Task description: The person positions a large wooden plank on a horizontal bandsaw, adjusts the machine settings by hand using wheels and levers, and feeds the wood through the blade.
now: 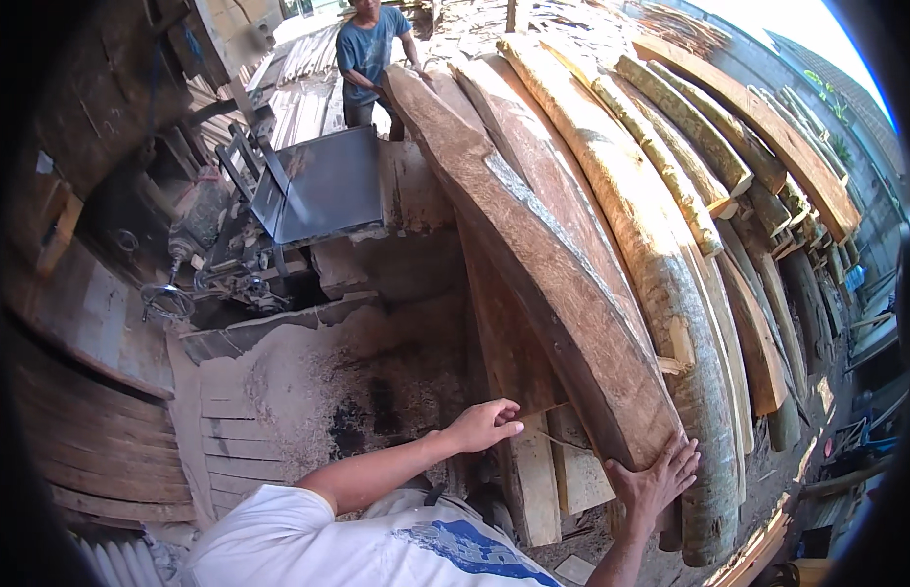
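Note:
A long, thick wooden slab [533, 245] with rough bark edges lies tilted on a pile of timber, running from the far end toward me. My right hand [654, 479] presses flat, fingers spread, against its near end. My left hand [484, 425] rests with fingers curled on the edge of the plank [504, 352] just under the slab's left side. At the far end a person in a blue shirt [367, 54] holds the slab's other end.
More bark-edged slabs and logs [670, 196] lie side by side to the right. A saw machine with a dark metal table [323, 186] stands at the left. Sawdust covers the plank floor [308, 391] in front of me.

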`<action>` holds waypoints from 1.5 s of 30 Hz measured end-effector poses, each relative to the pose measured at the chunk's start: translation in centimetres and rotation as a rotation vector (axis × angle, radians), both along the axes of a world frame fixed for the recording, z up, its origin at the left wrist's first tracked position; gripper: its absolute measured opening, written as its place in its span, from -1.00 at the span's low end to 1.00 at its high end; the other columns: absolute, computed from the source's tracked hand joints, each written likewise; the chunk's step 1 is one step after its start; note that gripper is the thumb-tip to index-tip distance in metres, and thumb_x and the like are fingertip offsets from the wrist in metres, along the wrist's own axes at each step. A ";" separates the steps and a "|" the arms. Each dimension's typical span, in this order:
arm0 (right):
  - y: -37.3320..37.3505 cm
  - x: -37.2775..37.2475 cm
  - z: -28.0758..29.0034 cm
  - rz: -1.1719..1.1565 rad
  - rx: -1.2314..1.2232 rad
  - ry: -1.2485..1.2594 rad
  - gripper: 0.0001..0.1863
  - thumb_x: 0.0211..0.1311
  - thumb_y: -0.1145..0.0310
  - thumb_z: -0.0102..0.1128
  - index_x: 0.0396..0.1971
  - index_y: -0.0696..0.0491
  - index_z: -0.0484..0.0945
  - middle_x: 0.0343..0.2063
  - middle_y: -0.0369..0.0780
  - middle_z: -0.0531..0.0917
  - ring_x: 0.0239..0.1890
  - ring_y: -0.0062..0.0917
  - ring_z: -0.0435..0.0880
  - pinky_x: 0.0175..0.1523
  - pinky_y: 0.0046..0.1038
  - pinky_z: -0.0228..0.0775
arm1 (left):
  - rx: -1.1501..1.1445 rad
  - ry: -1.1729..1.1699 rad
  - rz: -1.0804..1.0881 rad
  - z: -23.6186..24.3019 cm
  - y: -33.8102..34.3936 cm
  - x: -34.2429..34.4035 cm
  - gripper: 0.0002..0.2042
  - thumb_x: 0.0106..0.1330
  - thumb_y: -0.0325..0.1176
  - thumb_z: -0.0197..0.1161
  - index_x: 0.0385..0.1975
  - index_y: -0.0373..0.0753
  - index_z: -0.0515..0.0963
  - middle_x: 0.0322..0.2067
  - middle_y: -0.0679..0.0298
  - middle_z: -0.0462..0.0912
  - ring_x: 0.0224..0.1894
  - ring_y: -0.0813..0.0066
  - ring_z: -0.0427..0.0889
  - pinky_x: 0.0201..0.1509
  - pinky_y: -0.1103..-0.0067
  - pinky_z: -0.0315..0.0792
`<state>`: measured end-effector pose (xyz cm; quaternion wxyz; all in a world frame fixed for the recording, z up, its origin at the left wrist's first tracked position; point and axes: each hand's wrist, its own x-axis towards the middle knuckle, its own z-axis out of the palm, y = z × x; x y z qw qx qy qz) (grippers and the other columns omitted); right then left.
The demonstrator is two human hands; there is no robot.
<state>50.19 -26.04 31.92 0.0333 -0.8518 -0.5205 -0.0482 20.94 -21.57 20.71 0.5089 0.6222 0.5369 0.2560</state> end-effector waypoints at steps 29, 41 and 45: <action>9.0 12.3 -7.1 0.073 0.801 0.375 -0.31 0.16 -0.03 0.18 0.09 0.24 0.38 0.05 -0.03 0.48 0.12 -0.29 0.39 0.22 -0.25 0.19 | -0.339 -0.335 0.748 -10.9 5.0 -3.2 -0.34 0.29 0.18 0.09 0.06 -0.38 0.44 0.00 0.05 0.57 0.09 0.29 0.53 0.15 0.46 0.38; -4.8 -18.2 -15.5 0.322 0.674 0.851 -0.45 0.15 0.05 0.24 -0.04 0.21 0.46 -0.10 -0.07 0.56 -0.07 -0.31 0.51 0.07 -0.31 0.33 | -0.601 -0.832 1.118 -16.0 3.2 -14.8 -0.37 0.40 0.18 -0.22 0.22 -0.21 0.31 0.00 0.20 0.51 0.01 0.34 0.48 0.13 0.39 0.35; -5.4 -29.0 -15.2 0.212 0.410 1.388 -0.66 0.26 0.18 0.16 -0.24 0.19 0.55 -0.20 -0.14 0.60 -0.18 -0.39 0.52 -0.04 -0.36 0.38 | -0.504 -0.884 1.045 -15.6 4.6 -27.8 -0.38 0.42 0.16 -0.27 0.25 -0.21 0.28 0.06 0.19 0.46 0.08 0.36 0.43 0.18 0.41 0.30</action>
